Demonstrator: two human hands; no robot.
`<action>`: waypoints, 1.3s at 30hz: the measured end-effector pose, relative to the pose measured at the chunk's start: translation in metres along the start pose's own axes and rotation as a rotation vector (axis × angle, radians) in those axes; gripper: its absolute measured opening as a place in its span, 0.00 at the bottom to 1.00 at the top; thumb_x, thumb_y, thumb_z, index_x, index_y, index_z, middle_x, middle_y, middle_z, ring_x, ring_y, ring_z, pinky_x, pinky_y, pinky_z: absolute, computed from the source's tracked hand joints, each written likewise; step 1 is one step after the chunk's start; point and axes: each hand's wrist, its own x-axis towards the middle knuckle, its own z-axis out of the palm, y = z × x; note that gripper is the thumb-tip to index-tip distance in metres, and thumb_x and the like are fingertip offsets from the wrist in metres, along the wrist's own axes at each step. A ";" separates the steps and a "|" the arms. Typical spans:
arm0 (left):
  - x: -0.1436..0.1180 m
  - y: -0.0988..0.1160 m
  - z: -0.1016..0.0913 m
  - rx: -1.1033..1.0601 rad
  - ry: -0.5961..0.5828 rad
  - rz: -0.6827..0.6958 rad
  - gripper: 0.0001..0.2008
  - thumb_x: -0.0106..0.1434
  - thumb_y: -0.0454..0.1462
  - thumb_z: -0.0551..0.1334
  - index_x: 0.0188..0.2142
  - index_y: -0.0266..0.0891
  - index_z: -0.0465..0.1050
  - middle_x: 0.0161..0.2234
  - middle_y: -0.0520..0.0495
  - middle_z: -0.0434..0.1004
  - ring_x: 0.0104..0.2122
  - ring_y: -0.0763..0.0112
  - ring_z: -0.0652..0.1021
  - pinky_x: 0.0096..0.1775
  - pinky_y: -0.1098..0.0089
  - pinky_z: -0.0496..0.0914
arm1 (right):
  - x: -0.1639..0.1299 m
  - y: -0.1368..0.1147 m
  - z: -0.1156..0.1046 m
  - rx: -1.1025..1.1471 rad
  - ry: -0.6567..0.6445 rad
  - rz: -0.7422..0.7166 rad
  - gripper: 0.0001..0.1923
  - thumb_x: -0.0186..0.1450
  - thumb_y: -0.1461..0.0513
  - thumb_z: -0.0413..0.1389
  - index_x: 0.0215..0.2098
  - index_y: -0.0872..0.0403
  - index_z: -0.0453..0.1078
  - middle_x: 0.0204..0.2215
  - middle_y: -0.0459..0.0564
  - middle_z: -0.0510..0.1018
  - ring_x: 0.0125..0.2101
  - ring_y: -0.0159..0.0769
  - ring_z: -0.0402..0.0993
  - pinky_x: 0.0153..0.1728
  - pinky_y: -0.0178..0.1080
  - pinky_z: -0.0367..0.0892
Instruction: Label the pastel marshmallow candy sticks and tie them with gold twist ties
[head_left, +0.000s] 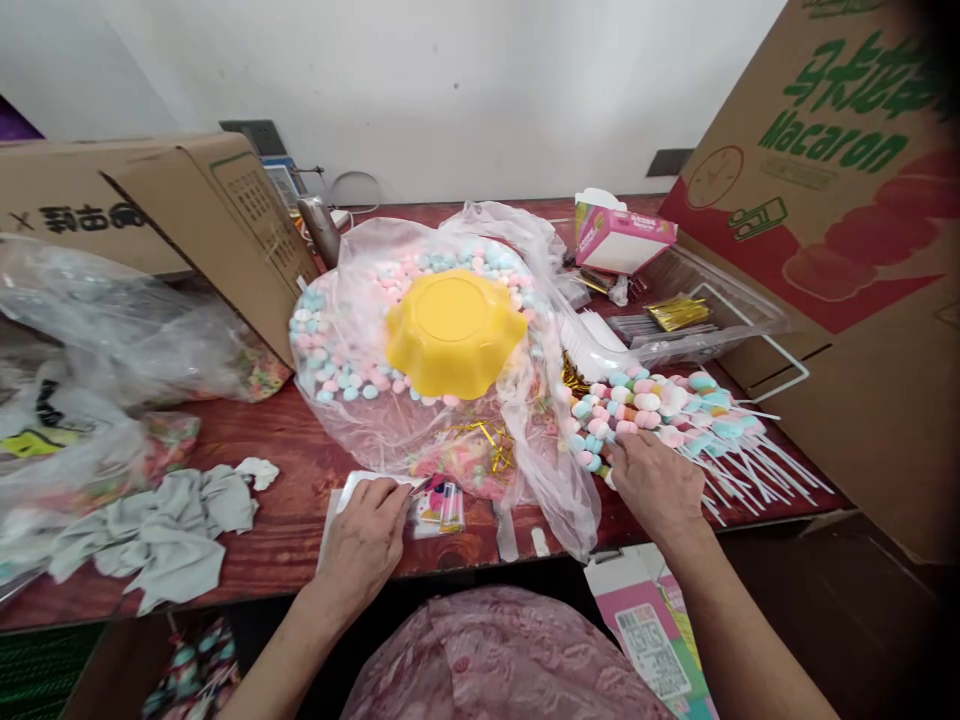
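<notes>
My left hand [365, 525] rests at the table's front edge, fingers bent and together on a white sheet-like packet [351, 489]. Just right of its fingertips lie small printed plastic packets [442, 508]. My right hand [660, 485] is at the near left side of a pile of marshmallow skewers [646, 402], its fingers closed around the marshmallow end of one; the fingertips are partly hidden. White sticks [757, 478] of the pile point right. Between my hands, a large clear bag [360, 425] holds loose pink, blue and white marshmallows [330, 370], with an upturned yellow scalloped bowl [456, 330] on top.
A cardboard box [247, 220] and filled plastic bags [135, 330] stand left, near a grey cloth [180, 530]. To the right are a clear tray [735, 320] with gold twist ties [679, 314], a pink carton [626, 235] and a tall Macaron box [840, 220].
</notes>
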 end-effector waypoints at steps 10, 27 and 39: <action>-0.003 0.000 0.006 -0.298 0.148 -0.098 0.09 0.68 0.35 0.59 0.31 0.37 0.75 0.28 0.47 0.74 0.32 0.69 0.72 0.35 0.69 0.68 | -0.009 0.027 -0.013 0.223 0.309 -0.018 0.12 0.70 0.58 0.51 0.35 0.55 0.74 0.31 0.52 0.80 0.34 0.39 0.74 0.34 0.38 0.64; -0.001 0.009 0.009 -0.739 0.096 -0.483 0.08 0.57 0.33 0.68 0.22 0.37 0.74 0.24 0.52 0.72 0.29 0.72 0.72 0.35 0.71 0.64 | -0.024 -0.051 -0.031 0.682 0.163 -0.562 0.05 0.67 0.62 0.56 0.37 0.51 0.75 0.27 0.45 0.81 0.26 0.32 0.78 0.29 0.33 0.70; -0.003 -0.002 0.009 -0.762 -0.042 -0.338 0.07 0.61 0.32 0.63 0.26 0.38 0.77 0.26 0.49 0.75 0.30 0.72 0.74 0.36 0.71 0.67 | -0.038 -0.041 -0.033 0.800 0.079 -0.328 0.03 0.65 0.58 0.60 0.36 0.47 0.76 0.28 0.44 0.81 0.28 0.38 0.79 0.30 0.38 0.71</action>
